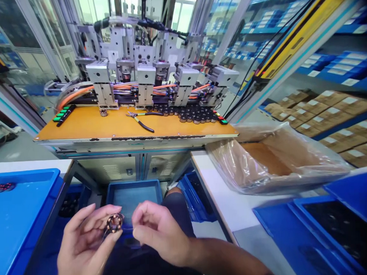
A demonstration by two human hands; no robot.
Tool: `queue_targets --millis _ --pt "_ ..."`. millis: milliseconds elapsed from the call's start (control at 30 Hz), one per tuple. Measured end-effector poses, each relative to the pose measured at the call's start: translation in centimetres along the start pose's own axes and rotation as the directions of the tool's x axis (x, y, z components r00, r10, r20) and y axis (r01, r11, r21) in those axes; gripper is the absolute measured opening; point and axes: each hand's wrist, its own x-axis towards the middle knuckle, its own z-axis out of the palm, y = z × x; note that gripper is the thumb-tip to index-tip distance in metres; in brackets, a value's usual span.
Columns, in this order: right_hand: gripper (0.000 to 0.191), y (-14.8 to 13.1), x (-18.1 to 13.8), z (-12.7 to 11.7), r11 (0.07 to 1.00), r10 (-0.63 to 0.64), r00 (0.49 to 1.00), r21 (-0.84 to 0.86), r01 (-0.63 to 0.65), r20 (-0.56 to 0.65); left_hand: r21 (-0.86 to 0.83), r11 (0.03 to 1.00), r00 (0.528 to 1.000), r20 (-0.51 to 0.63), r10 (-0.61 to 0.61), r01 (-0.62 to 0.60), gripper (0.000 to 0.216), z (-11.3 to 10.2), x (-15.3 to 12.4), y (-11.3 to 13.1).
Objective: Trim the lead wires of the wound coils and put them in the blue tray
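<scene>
My left hand [85, 245] is low in the view, its thumb and fingers pinched on a small round part with copper windings [114, 223]. My right hand [158, 230] hovers just to the right of that part, fingers curled in a loose pinch; I cannot see anything in them. Both hands are over my lap, above a small blue bin [134, 197] under the bench. On the orange bench top [89, 124] beyond lie pliers [140, 121] and a cluster of several dark round parts [194, 113].
A grey machine with a row of blocks and orange cables [145, 78] stands at the back of the bench. A blue tray [20, 215] is at my left. A bag-lined cardboard box [277, 158] and blue bins [331, 228] sit at my right. Shelves of boxes stand far right.
</scene>
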Motion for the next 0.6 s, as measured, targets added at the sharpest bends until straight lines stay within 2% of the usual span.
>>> queue_targets --millis 100,167,267,367,433,533,600 --pt "0.042 -1.1 0.4 0.1 0.996 -0.083 0.996 -0.023 0.083 0.014 0.032 0.998 0.997 0.04 0.061 -0.063 0.051 0.0 -0.7 -0.3" --pt "0.039 -0.9 0.5 0.4 0.993 -0.12 0.993 -0.009 0.121 0.007 0.038 0.998 0.998 0.049 0.048 -0.05 0.049 0.0 -0.9 -0.4" --pt "0.041 0.3 0.1 0.4 0.993 -0.106 0.994 0.049 0.108 -0.03 0.029 0.996 0.995 0.061 -0.084 0.082 0.046 -0.1 -0.8 -0.2" --pt "0.044 0.7 -0.4 -0.4 0.998 -0.039 0.999 0.043 0.038 0.034 0.02 0.974 0.965 0.128 -0.227 0.226 0.031 -0.8 -0.1 0.2" --pt "0.044 0.0 -0.4 -1.1 0.999 -0.046 0.997 -0.006 0.047 0.062 0.043 0.965 0.948 0.18 -0.262 0.259 0.021 -1.5 0.6 0.1" --pt "0.037 -1.7 -0.1 -1.4 0.982 -0.111 0.992 -0.145 0.12 0.067 0.096 0.976 0.916 0.339 -0.215 0.194 0.017 -2.5 1.7 -0.3" --pt "0.033 -2.5 0.2 -1.1 0.964 -0.111 0.989 -0.233 0.13 0.092 0.091 0.988 0.876 0.457 -0.155 0.128 0.025 -2.9 2.2 -0.7"
